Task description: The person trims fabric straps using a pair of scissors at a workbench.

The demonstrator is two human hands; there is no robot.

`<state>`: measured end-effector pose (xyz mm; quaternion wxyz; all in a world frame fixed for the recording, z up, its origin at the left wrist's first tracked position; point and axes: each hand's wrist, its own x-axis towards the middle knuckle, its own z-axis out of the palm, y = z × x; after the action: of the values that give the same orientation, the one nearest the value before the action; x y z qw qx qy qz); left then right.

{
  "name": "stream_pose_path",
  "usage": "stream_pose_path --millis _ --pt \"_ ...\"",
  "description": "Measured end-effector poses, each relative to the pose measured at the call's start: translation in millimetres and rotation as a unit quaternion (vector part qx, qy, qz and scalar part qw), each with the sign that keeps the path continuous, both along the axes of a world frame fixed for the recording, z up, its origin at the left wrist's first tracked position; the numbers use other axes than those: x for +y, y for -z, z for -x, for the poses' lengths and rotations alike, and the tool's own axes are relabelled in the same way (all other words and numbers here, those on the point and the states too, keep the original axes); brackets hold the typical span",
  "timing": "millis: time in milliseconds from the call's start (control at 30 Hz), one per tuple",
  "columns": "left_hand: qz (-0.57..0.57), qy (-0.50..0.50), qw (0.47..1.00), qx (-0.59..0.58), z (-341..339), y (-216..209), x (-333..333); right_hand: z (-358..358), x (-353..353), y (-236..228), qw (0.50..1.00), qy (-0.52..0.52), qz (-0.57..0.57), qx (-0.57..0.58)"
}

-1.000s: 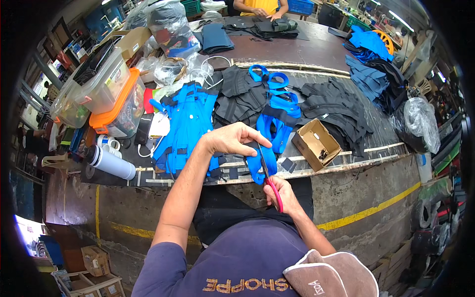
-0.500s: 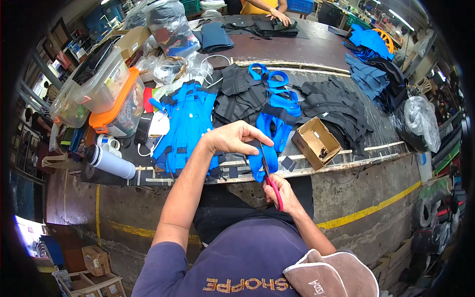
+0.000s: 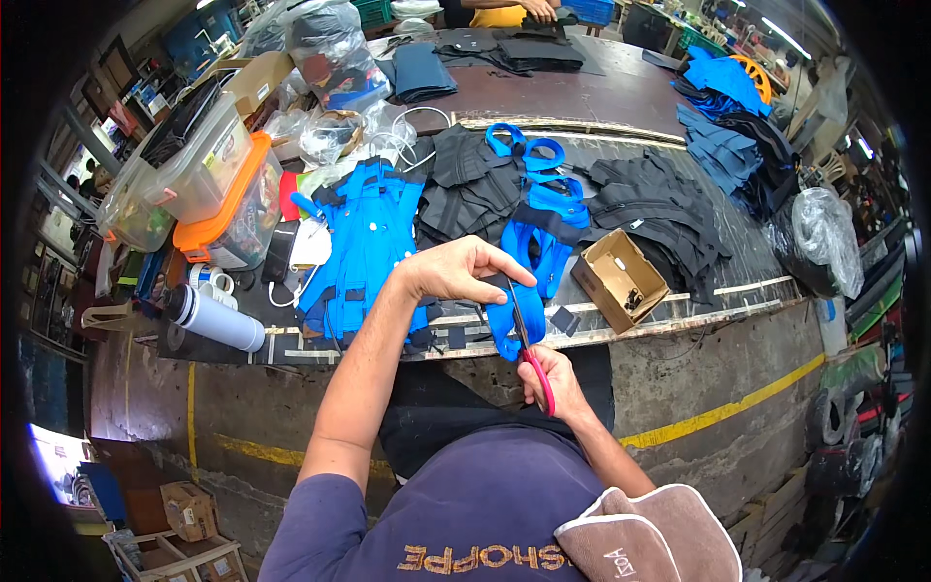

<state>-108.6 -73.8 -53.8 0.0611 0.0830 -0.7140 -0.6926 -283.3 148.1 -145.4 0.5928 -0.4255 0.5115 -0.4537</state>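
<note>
Scissors point(image 3: 521, 325) in R hand point(image 3: 560, 383), fingers closed round the pink handles. Blue strap point(image 3: 498, 322) sits just over the near edge of the counter point(image 3: 752, 267), approx mid-length of that edge, held up by L hand point(image 3: 456, 270) in a thumb/index pinch. Pinch contact partly hidden.

Key geometry: strap lies beyond R hand & a bit left of it, i.e. between the two hands. L hand is nearer, actually on it. Scissors' long axis runs near-to-far, tips away from the person, slightly left, right up by L fingertips. Blades lie along/across the strap; can't tell how far apart they are, or if fabric is betw. them.

Mat'ls: strap = flat woven-looking band, smooth, bent into a soft loop, lower end hanging by the near edge. Blades thin metal, handles look like moulded plastic. Behind it, toward the far edge: pile of blue loops point(image 3: 548, 242), same sort of band, limp, w/ a dark band across. Black fabric pcs point(image 3: 650, 209) right of that, matte, floppy, overlapping. Open cardboard box point(image 3: 593, 293) near the front edge, stiff walls, small bits inside. Blue panels point(image 3: 373, 228) left of L hand, stacked flat. Bottle point(image 3: 223, 320) lying at the near-left corner, smooth pale cylinder, dark cap.
</note>
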Motion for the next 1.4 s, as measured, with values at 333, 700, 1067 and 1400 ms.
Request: stream_pose_path --millis 333,700,1067,1400 --pt "-0.021 0.014 1.0 0.011 4.7 6.8 1.3 -0.5 -4.4 6.0 1.0 0.016 0.008 0.005" --pt "-0.023 -0.014 0.999 0.035 -3.5 3.8 -14.4 4.4 -30.6 0.3 0.999 0.016 0.02 0.02" --pt "0.061 -0.216 0.973 0.046 -15.5 -35.0 -10.3 -13.9 -118.6 -48.5 0.968 0.124 0.207 -0.064" --pt "-0.077 -0.176 0.964 0.186 -27.8 -13.9 7.6 -16.1 -125.1 -60.3 0.945 -0.03 0.095 -0.31"
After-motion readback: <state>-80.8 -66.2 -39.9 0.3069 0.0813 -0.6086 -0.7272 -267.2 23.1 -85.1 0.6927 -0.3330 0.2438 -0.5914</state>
